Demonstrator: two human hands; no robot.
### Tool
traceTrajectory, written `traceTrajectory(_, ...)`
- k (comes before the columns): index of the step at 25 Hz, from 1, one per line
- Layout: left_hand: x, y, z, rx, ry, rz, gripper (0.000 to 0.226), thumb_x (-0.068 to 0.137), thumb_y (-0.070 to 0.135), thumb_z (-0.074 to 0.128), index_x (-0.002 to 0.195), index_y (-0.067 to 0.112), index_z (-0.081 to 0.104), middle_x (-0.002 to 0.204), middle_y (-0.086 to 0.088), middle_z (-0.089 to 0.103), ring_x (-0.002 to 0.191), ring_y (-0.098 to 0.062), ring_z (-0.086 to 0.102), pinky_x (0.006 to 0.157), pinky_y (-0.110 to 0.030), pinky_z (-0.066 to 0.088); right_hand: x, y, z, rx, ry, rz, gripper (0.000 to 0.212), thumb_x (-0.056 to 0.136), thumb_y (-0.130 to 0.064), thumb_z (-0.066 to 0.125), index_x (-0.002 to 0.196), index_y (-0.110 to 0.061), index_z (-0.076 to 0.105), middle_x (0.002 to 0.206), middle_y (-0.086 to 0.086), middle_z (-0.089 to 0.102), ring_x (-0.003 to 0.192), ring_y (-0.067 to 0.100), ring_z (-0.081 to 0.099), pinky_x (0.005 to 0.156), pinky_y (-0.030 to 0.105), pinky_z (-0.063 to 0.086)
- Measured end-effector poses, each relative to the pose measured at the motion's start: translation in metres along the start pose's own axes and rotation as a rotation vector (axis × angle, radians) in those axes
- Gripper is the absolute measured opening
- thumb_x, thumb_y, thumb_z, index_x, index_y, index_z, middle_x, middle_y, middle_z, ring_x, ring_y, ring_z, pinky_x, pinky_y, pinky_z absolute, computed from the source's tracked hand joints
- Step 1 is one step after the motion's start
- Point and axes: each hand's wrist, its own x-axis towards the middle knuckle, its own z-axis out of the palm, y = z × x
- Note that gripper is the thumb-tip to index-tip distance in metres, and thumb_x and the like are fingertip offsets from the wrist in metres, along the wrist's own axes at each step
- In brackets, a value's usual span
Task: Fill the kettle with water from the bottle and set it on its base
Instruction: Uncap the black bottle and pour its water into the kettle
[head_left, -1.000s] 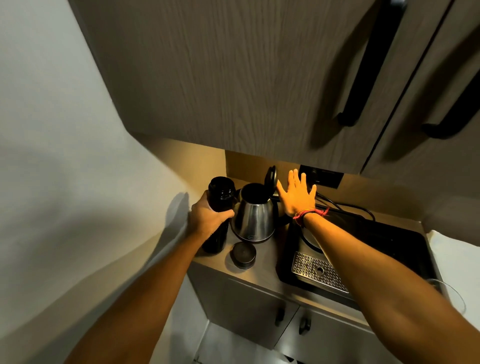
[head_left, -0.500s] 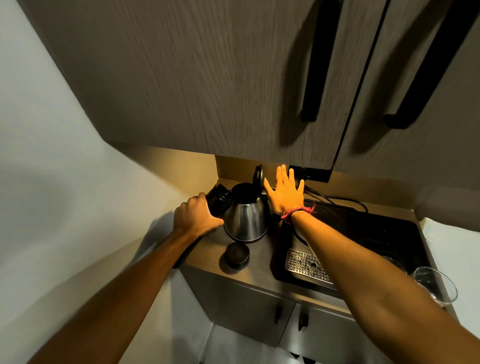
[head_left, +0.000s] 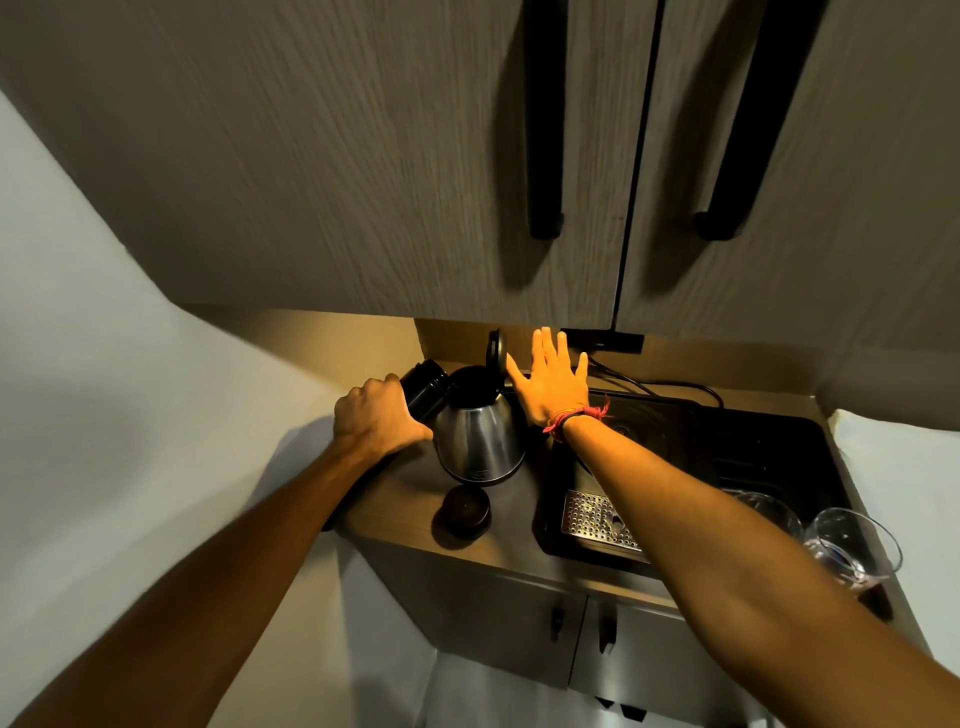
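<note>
My left hand (head_left: 382, 418) grips the tilted bottle (head_left: 423, 389) at the kettle (head_left: 480, 436) mouth; right hand (head_left: 553, 387), fingers spread beside the kettle, should steady it for a slow pour.

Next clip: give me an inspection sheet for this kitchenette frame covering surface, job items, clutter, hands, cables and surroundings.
Surface: brown countertop, dimly lit.
Job's things: steel kettle, hinged lid open; black cylindrical bottle tilted, mouth at the kettle opening; round black cap lying in front.
Clutter: black drip tray with metal grate; clear glasses.
Hands: left hand grips the bottle; right hand open, beside the lid.
Cables: black cord behind tray.
Surroundings: wood-grain overhead cabinets.
</note>
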Motion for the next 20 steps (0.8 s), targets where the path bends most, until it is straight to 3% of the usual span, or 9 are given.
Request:
traceTrajectory(4, 0.003, 0.003, -0.008, 0.06, -0.013, 0.015, 0.072, 0.058, 0.067, 0.073, 0.106, 0.017, 0.056, 0.086, -0.002, 0.054, 0.075, -0.02, 0.052, 0.066, -0.033, 0.045, 0.0, 0.0, -0.001, 0.009, -0.004, -0.002, 0.086, 0.091, -0.07, 0.012, 0.157, -0.016, 0.004, 0.167, 0.002, -0.002, 0.154, 0.023, -0.006, 0.123, 0.056, -0.002)
traceTrajectory(8, 0.005, 0.006, -0.012, 0.102, -0.005, 0.037, 0.071, 0.056, 0.066, 0.072, 0.104, 0.017, 0.055, 0.093, -0.006, 0.063, 0.076, -0.022, 0.053, 0.066, -0.032, 0.044, 0.0, 0.0, -0.003, 0.014, -0.014, 0.006, 0.087, 0.09, -0.071, 0.012, 0.157, -0.016, 0.005, 0.167, 0.002, -0.001, 0.154, 0.023, -0.006, 0.123, 0.056, -0.002)
traceTrajectory(13, 0.007, 0.009, -0.022, 0.135, -0.017, 0.055, 0.069, 0.058, 0.066, 0.071, 0.103, 0.017, 0.055, 0.085, -0.002, 0.052, 0.075, -0.022, 0.051, 0.065, -0.032, 0.043, -0.001, -0.001, -0.005, 0.012, -0.027, 0.015, 0.088, 0.09, -0.072, 0.011, 0.157, -0.016, 0.005, 0.167, 0.001, -0.003, 0.154, 0.023, -0.007, 0.123, 0.056, -0.002)
traceTrajectory(20, 0.006, 0.011, -0.032, 0.17, 0.027, 0.083, 0.061, 0.058, 0.063, 0.07, 0.094, 0.018, 0.049, 0.082, -0.002, 0.052, 0.073, -0.021, 0.052, 0.062, -0.031, 0.04, -0.003, -0.002, -0.007, 0.019, -0.022, 0.009, 0.088, 0.091, -0.071, 0.013, 0.157, -0.015, 0.007, 0.167, 0.002, -0.001, 0.154, 0.023, -0.006, 0.123, 0.056, -0.001)
